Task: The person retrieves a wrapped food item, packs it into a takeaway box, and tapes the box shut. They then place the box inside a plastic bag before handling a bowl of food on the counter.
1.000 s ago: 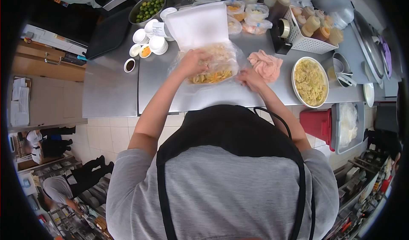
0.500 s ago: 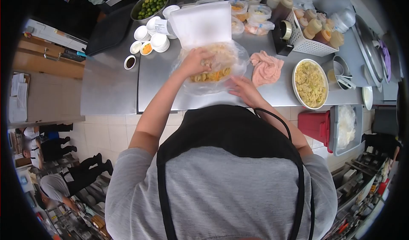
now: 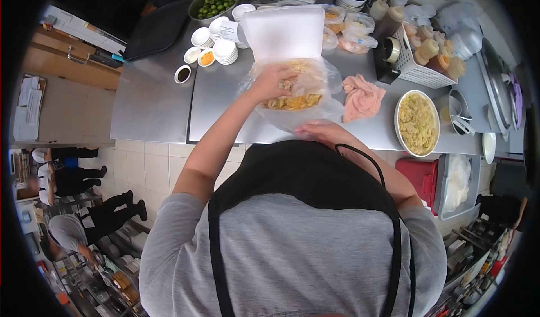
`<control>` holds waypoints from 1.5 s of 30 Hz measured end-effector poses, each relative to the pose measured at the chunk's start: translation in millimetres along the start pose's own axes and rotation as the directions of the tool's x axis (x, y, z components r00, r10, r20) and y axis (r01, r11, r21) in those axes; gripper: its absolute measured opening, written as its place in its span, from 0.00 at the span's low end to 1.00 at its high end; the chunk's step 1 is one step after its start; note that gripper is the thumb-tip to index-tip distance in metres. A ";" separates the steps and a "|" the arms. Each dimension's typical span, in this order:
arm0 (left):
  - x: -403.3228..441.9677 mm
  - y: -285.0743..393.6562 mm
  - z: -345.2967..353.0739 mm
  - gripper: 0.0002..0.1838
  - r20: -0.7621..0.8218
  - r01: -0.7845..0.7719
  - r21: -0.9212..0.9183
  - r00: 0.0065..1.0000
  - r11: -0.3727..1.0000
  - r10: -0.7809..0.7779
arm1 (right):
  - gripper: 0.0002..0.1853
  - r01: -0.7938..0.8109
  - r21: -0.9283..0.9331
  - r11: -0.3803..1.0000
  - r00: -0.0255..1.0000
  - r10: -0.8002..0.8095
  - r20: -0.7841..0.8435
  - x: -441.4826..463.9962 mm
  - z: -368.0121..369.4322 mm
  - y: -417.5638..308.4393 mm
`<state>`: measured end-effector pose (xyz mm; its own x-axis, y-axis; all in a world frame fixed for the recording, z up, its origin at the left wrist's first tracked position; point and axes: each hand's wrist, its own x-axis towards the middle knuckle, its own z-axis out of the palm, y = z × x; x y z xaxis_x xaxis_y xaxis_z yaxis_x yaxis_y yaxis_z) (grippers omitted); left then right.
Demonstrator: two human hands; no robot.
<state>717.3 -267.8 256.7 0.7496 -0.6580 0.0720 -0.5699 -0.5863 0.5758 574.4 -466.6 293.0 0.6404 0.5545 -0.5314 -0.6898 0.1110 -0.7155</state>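
I judged that I was folding the plastic [image 3: 332,108] around the food [image 3: 297,103] in the open white box [image 3: 285,33] on the surface [image 3: 211,95], and that its near edge needed drawing up next. The left hand [image 3: 270,84] curled over the food and the right hand [image 3: 322,130], formerly nearer the box's right corner, touched the plastic's front; I couldn't tell whether either's fingers gripped.
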 end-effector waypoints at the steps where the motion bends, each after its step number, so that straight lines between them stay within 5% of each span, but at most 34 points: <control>1: 0.2 -0.3 -0.8 0.31 0.004 -0.002 0.008 1.000 1.000 0.002 | 0.15 0.000 0.000 1.000 1.000 0.000 0.003 8.5 -0.2 -1.4; 3: 0.1 0.0 -2.5 0.31 0.004 -0.001 0.005 1.000 1.000 0.001 | 0.15 0.142 0.115 0.983 0.987 -0.149 0.053 26.2 -2.9 -4.9; 9: -0.5 -8.0 -2.0 0.29 -0.016 -0.049 -0.033 0.999 0.998 0.048 | 0.15 0.123 0.309 0.943 0.978 -0.168 0.122 28.6 -2.1 -31.5; 20: -13.0 -16.7 0.5 0.17 -0.029 -0.135 -0.125 0.991 0.983 0.133 | 0.20 0.131 0.206 0.970 0.955 -0.179 0.238 41.1 -21.8 -26.8; 22: -10.2 -34.2 8.0 0.22 0.038 -0.055 -0.428 0.996 0.902 0.079 | 0.22 0.163 0.330 0.930 0.958 -0.229 0.173 60.6 -27.0 -43.4; 23: -11.7 -29.8 0.8 0.22 0.039 -0.055 -0.429 0.996 0.902 0.080 | 0.23 0.158 0.414 0.896 0.954 -0.246 0.168 69.5 -26.7 -57.6; 24: -13.7 -20.6 -12.0 0.22 0.117 0.216 -0.702 0.975 0.679 -0.188 | 0.23 0.159 0.415 0.896 0.954 -0.247 0.168 77.4 -24.7 -69.4; 25: -15.2 -15.7 -20.5 0.23 0.275 0.410 -0.857 0.876 0.311 -0.398 | 0.24 0.225 0.470 0.853 0.963 -0.269 0.028 85.1 -22.2 -80.7; 26: -16.9 -23.0 -17.0 0.23 0.272 0.409 -0.858 0.875 0.312 -0.400 | 0.25 0.295 0.513 0.806 0.954 -0.278 -0.110 92.4 -22.4 -89.5; 28: -19.9 -42.5 -3.4 0.28 -0.011 0.197 -0.819 0.934 0.539 -0.358 | 0.25 0.278 0.521 0.807 0.960 -0.256 -0.115 113.5 -35.4 -91.6; 29: -23.0 -30.0 -7.1 0.28 -0.014 0.197 -0.819 0.932 0.539 -0.361 | 0.26 0.263 0.531 0.806 0.964 -0.233 -0.125 122.0 -40.7 -88.9; 30: -28.2 -4.7 -14.1 0.29 -0.184 0.152 -0.528 0.940 0.836 -0.287 | 0.26 0.259 0.529 0.808 0.966 -0.231 -0.120 127.8 -42.9 -86.6; 31: -32.2 8.8 -18.0 0.32 -0.306 0.114 -0.139 0.940 0.984 -0.152 | 0.26 0.256 0.546 0.798 0.967 -0.215 -0.140 132.9 -44.0 -84.0; 32: -32.5 0.0 -12.5 0.32 -0.310 0.121 -0.141 0.937 0.983 -0.160 | 0.27 0.252 0.563 0.787 0.968 -0.197 -0.158 136.4 -43.3 -82.7; 33: -31.1 -12.4 -5.0 0.30 -0.274 0.273 -0.294 0.894 0.916 -0.354 | 0.27 0.244 0.560 0.791 0.970 -0.192 -0.152 132.0 -34.5 -85.2; 34: -31.2 -25.1 2.0 0.27 -0.209 0.406 -0.435 0.823 0.804 -0.529 | 0.27 0.287 0.467 0.836 0.956 -0.216 -0.200 125.7 -25.8 -86.8; 36: -37.5 -27.4 -10.5 0.23 -0.257 0.440 -0.415 0.783 0.796 -0.567 | 0.27 0.317 0.366 0.875 0.941 -0.241 -0.239 132.2 -29.2 -79.3; 37: -39.6 -26.2 -17.1 0.19 -0.300 0.472 -0.392 0.746 0.790 -0.594 | 0.25 0.451 -0.105 0.886 0.878 -0.462 -0.127 147.9 -46.1 -63.1; 38: -41.2 -22.6 -20.0 0.19 -0.301 0.475 -0.393 0.743 0.787 -0.598 | 0.23 0.541 -0.527 0.656 0.800 -0.595 0.080 148.6 -42.4 -62.4; 39: -43.6 -17.5 -21.7 0.16 -0.631 0.411 -0.084 0.683 0.908 -0.368 | 0.23 0.541 -0.525 0.657 0.801 -0.594 0.082 150.2 -38.8 -62.5; 40: -45.6 -14.5 -21.9 0.14 -0.817 0.395 0.254 0.576 0.883 -0.023 | 0.21 0.488 -0.778 0.396 0.785 -0.590 0.192 153.4 -33.4 -61.5; 41: -48.8 -17.5 -21.8 0.14 -0.816 0.394 0.255 0.577 0.883 -0.022 | 0.19 0.392 -0.918 0.068 0.783 -0.549 0.293 153.2 -22.9 -63.2; 43: -55.4 -26.8 -22.0 0.10 -0.286 0.561 -0.303 0.717 0.770 -0.636 | 0.17 0.424 -0.905 -0.026 0.691 -0.637 0.342 161.8 -13.7 -55.4; 44: -52.5 -21.1 -23.8 0.10 -0.286 0.562 -0.303 0.716 0.770 -0.636 | 0.15 0.448 -0.886 -0.122 0.588 -0.706 0.395 164.8 -11.6 -52.8; 45: -48.6 -10.8 -27.7 0.10 -0.267 0.401 -0.394 0.811 0.827 -0.520 | 0.15 0.453 -0.884 -0.118 0.589 -0.705 0.396 167.4 -11.1 -58.0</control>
<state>696.4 -216.5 269.5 0.9944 -0.1026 -0.0238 -0.0383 -0.5629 0.8257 725.4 -389.3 240.5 0.7293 0.5750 0.3708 0.6702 -0.4910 -0.5566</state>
